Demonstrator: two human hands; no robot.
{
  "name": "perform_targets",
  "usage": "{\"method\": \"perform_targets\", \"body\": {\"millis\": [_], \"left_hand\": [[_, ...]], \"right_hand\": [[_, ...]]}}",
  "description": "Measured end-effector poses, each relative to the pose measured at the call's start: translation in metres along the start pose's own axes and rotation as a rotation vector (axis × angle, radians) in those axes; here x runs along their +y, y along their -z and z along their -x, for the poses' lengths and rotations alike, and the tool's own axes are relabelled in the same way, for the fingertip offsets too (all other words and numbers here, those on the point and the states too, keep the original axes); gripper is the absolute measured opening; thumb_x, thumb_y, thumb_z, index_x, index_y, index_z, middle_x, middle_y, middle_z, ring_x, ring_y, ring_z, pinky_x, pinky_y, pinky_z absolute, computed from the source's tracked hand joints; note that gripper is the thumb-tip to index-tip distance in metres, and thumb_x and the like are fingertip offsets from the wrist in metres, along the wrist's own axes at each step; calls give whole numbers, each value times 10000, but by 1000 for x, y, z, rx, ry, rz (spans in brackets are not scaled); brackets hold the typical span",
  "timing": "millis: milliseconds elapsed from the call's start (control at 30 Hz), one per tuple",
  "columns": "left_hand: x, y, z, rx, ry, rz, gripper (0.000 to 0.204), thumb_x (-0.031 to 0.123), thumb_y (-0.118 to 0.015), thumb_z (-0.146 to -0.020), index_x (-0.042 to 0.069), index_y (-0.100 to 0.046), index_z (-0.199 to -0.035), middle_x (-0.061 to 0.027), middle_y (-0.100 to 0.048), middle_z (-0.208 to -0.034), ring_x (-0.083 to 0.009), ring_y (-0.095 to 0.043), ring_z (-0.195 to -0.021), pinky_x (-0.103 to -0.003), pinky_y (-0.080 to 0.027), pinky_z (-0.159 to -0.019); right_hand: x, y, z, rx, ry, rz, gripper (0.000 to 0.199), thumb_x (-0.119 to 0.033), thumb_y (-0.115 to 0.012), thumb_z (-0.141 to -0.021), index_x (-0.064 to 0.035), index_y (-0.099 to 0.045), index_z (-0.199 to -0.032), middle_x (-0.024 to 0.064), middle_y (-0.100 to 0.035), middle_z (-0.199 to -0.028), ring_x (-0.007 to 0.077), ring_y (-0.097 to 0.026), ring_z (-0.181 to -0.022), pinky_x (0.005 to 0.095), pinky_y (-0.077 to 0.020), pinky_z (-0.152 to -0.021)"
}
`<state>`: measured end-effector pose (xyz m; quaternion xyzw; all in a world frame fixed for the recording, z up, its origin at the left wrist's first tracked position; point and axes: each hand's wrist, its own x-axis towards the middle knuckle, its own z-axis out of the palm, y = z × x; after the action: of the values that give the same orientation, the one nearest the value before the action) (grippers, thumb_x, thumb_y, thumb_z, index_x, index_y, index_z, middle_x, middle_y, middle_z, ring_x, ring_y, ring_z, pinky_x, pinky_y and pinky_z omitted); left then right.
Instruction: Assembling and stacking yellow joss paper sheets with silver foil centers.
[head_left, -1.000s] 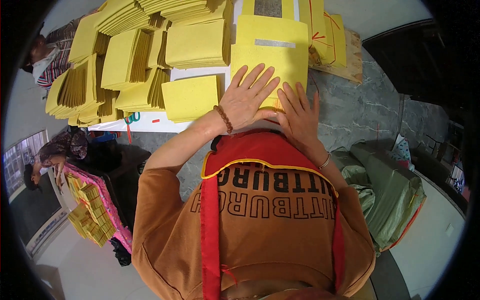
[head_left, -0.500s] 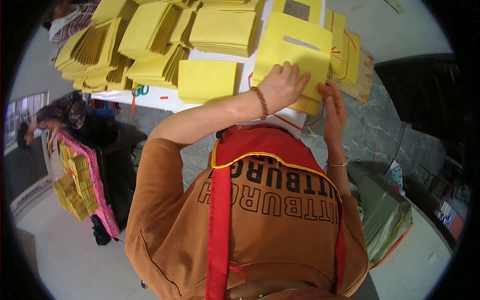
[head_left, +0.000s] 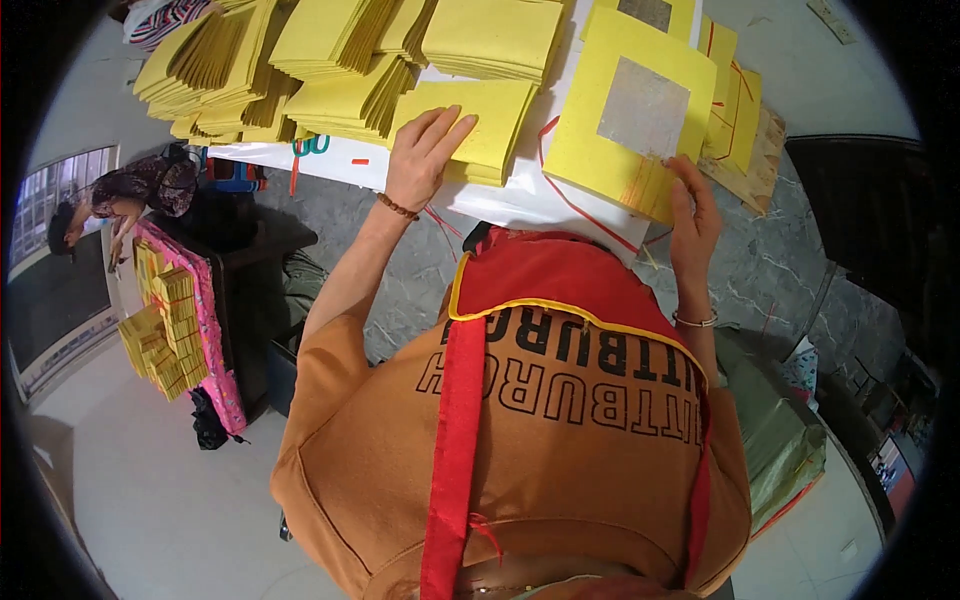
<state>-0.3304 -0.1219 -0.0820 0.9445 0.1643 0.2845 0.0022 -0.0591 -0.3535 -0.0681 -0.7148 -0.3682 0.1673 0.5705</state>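
My left hand [head_left: 418,165] rests on the near left part of a small pile of folded yellow paper [head_left: 492,118], its fingers stretched out over the top. On the right lies a stack of unfolded yellow sheets [head_left: 575,130], the top one bearing a silver square [head_left: 645,108] in its middle. My right hand [head_left: 695,215] is at the near right corner of this stack, fingertips touching the edge, fingers loosely bent and apart. A red cord [head_left: 585,212] runs on the white table beside the sheets.
Several piles of folded yellow paper [head_left: 325,40] fill the table's far left. Green-handled scissors [head_left: 311,146] lie at its near edge. Red-tied yellow bundles [head_left: 738,118] are on a wooden board [head_left: 768,170]. At the left, a person [head_left: 140,200] bends by a pink-covered table [head_left: 222,375].
My left hand has moved left from the unfolded sheets to the folded pile. The top sheet now lies open, showing its whole silver square. My right hand stays near the corner.
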Motion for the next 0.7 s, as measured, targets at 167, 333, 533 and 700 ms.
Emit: {"method": "perform_targets", "body": {"millis": [167,333,533,700], "left_hand": [[-5,-26,32,-265,77,-25,557,39,-547,-724,174,-539,-1264,-64,-549,-1223,-239,-511,-1080,-372,-407,-882],[-12,-19,27,-232,63,-91,563,69,-564,-719,184,-529,-1269,-63,-543,-1232,-243,-511,-1083,-376,-401,-887],[-12,-24,45,-504,62,40,650,466,-552,-845,149,-370,-1383,-135,-282,-1455,-321,-305,-1287,-455,-261,-1043],[-10,-30,49,-503,65,-5,666,453,-563,-840,122,-368,-1384,-162,-277,-1457,-342,-295,-1298,-462,-254,-1046]], "right_hand": [[-15,-6,-5,-52,31,39,217,-91,-543,-900,-14,-610,-1091,111,-627,-1107,194,-568,-1058,306,-412,-931],[-9,-4,-4,-38,45,74,195,-82,-555,-894,-12,-627,-1061,112,-627,-1096,198,-573,-1047,302,-429,-905],[-4,-6,-7,-29,74,131,188,-75,-565,-889,-20,-634,-1054,118,-622,-1097,214,-572,-1058,311,-442,-900],[-5,-3,-6,-21,68,135,182,-75,-579,-873,-38,-642,-1040,117,-623,-1095,241,-570,-1067,335,-440,-908]]}}
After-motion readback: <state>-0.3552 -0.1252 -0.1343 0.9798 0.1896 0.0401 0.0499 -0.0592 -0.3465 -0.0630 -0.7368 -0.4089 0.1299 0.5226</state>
